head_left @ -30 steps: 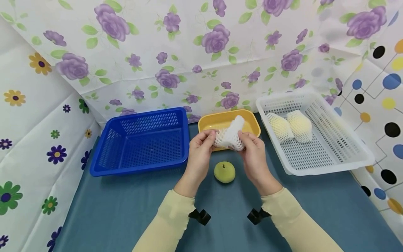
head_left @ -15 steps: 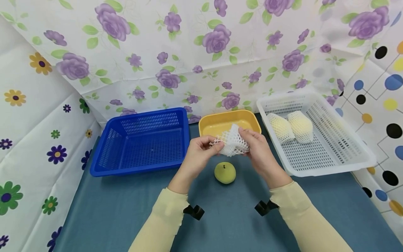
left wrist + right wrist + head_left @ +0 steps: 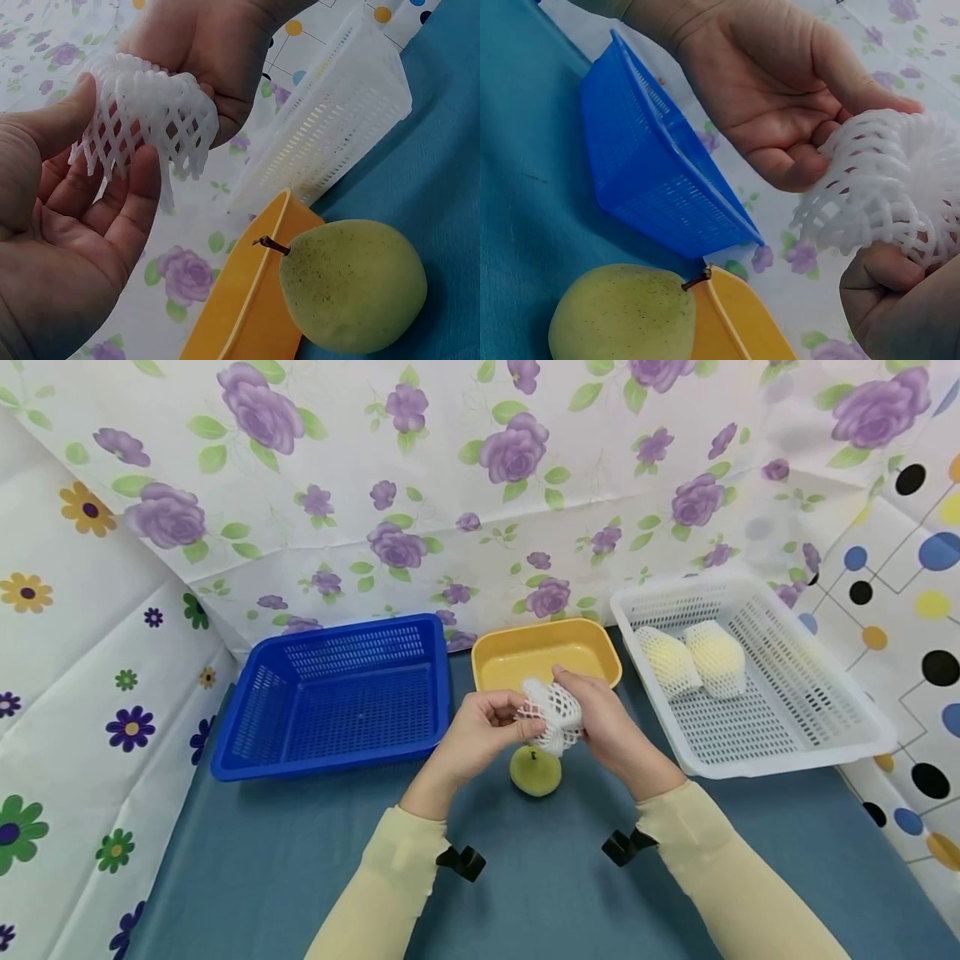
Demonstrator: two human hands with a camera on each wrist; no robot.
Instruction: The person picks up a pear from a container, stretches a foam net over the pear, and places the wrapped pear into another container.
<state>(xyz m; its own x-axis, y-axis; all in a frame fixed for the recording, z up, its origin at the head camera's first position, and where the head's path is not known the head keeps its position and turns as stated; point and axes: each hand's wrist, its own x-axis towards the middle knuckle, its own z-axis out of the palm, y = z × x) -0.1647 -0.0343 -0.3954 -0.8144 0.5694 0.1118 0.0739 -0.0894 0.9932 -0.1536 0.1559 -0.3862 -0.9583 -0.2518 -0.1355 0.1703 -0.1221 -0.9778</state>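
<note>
A white foam fruit net (image 3: 557, 718) is held between both hands above the table, its mesh bunched and partly spread. My left hand (image 3: 480, 735) pinches the net's open edge, with the thumb on the outside and fingertips at the mesh in the left wrist view. On the other side my right hand (image 3: 611, 727) grips the gathered net (image 3: 900, 172); some of its fingers are hidden behind the mesh. Just below the hands, a yellow-green pear (image 3: 536, 773) stands on the table with its stem up, its top edge partly covered by the net.
A yellow tray (image 3: 487, 647) stands behind the hands. To the left is a blue basket (image 3: 360, 718). At right, a white basket (image 3: 780, 727) contains two net-wrapped pale yellow fruits (image 3: 714, 660). Patterned cloth walls (image 3: 315, 585) enclose the blue-green tabletop (image 3: 300, 852).
Both hands have brought the foam net lower and nearer, from over the yellow tray to just above the pear. They have turned the net and shifted their grip on it.
</note>
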